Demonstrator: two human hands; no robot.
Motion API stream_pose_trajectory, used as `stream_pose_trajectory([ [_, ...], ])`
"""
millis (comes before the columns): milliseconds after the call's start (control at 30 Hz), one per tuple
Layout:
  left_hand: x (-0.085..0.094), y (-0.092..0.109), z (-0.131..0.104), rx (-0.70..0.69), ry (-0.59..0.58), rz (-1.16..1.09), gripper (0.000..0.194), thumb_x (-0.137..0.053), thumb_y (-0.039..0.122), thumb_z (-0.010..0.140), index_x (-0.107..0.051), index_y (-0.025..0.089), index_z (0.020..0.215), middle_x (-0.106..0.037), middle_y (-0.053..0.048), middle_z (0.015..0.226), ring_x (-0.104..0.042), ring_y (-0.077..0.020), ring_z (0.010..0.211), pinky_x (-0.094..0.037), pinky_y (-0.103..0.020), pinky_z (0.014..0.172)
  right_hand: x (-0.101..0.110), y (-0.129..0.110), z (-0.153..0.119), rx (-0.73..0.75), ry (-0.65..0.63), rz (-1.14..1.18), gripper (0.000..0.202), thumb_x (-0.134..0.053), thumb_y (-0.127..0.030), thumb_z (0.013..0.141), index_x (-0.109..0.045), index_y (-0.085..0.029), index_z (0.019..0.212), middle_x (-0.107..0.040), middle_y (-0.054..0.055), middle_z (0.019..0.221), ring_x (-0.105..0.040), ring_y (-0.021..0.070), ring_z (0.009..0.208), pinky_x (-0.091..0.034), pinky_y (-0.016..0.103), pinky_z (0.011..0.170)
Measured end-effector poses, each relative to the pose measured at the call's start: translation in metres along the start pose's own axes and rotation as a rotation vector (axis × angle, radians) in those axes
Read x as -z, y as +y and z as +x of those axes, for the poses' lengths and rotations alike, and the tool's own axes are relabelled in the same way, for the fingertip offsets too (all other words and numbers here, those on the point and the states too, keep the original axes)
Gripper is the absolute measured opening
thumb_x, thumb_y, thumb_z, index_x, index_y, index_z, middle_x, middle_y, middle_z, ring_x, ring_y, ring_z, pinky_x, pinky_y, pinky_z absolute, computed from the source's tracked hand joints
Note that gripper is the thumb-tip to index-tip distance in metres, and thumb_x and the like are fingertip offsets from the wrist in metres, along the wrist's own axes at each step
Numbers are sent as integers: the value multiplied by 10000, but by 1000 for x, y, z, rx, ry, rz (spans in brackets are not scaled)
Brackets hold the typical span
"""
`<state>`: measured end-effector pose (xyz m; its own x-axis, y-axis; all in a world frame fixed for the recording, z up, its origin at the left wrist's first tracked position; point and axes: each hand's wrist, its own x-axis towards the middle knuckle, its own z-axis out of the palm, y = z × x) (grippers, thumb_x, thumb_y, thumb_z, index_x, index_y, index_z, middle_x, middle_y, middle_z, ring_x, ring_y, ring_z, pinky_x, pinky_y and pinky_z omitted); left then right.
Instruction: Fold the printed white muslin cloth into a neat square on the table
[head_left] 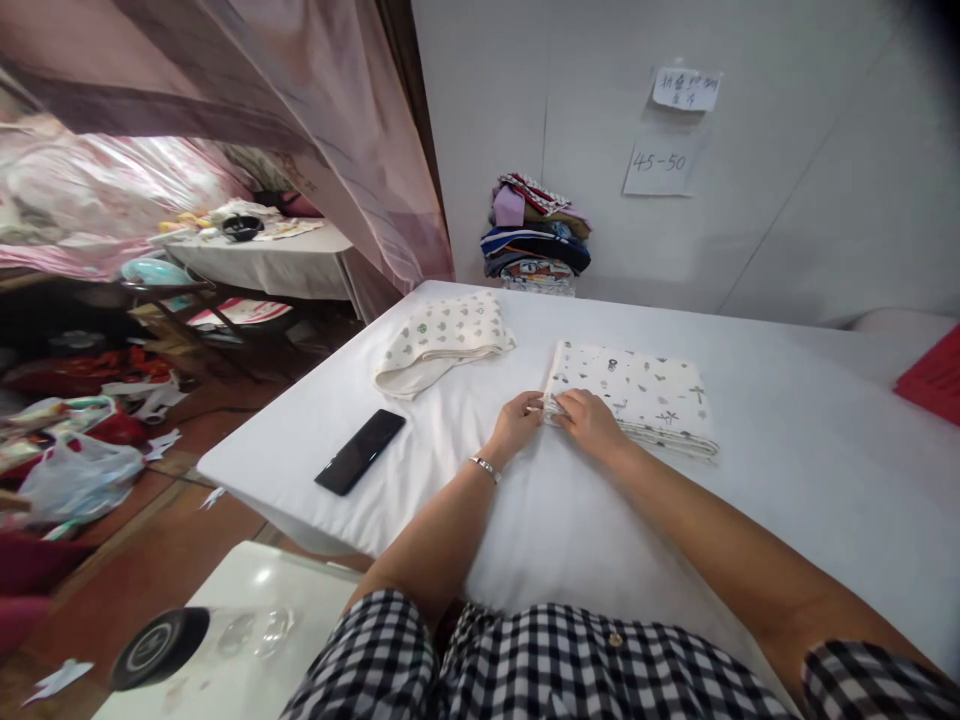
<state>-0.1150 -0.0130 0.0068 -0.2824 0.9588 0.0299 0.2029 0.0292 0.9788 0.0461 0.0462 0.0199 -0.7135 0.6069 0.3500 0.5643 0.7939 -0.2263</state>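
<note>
A white cloth [645, 385] with small dark prints of palm trees and figures lies folded in a flat rectangle on the white-covered table [787, 430]. At its near left corner, my left hand [516, 424] pinches the edge between thumb and fingers. Beside it, my right hand [590, 424] has its fingers curled over the same corner, with the fingertips partly hidden. Further left sits a second cream cloth [457, 335] with grey and green prints, loosely folded, one end looping open. Neither hand touches it.
A black phone [361, 452] lies on the table's left side. Stacked folded clothes [536, 235] stand by the wall. Something red [932, 378] is at the right edge. At lower left, a white stool [247, 640] holds a black round object [160, 648]. A pink curtain [330, 130] hangs left.
</note>
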Motion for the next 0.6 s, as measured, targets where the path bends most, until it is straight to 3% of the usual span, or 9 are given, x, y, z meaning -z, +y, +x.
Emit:
stream_pose_trajectory([
  [133,2,6,-5,3,23,203,328,-646,195,726,-623,189,1053,-688,-8,909,-574,-81,627,-452,-204,607,-2,4,2,-132,14,171,167,-514,-251,902,-659,-200,967,-649,65,1020,-557,201,962,-416,300,826],
  [300,0,21,-12,49,14,460,216,-659,376,756,-645,189,864,-671,-20,846,-596,-139,732,-439,-249,679,-1,6,1,-175,66,299,169,-517,-267,881,-662,-200,936,-651,55,970,-572,198,945,-431,309,838],
  [433,-2,25,-15,46,-12,566,185,-655,369,753,-645,194,810,-673,-25,848,-589,-150,744,-416,-253,671,1,5,-1,-174,86,298,180,-502,-256,888,-654,-190,960,-648,65,989,-570,198,957,-434,311,848],
  [600,-4,23,-13,55,-17,588,121,-597,296,793,-652,189,776,-670,-20,779,-576,-147,710,-389,-247,635,4,1,-2,-78,-15,134,189,-511,-214,891,-651,-184,1014,-629,90,1083,-537,207,1016,-415,318,881],
])
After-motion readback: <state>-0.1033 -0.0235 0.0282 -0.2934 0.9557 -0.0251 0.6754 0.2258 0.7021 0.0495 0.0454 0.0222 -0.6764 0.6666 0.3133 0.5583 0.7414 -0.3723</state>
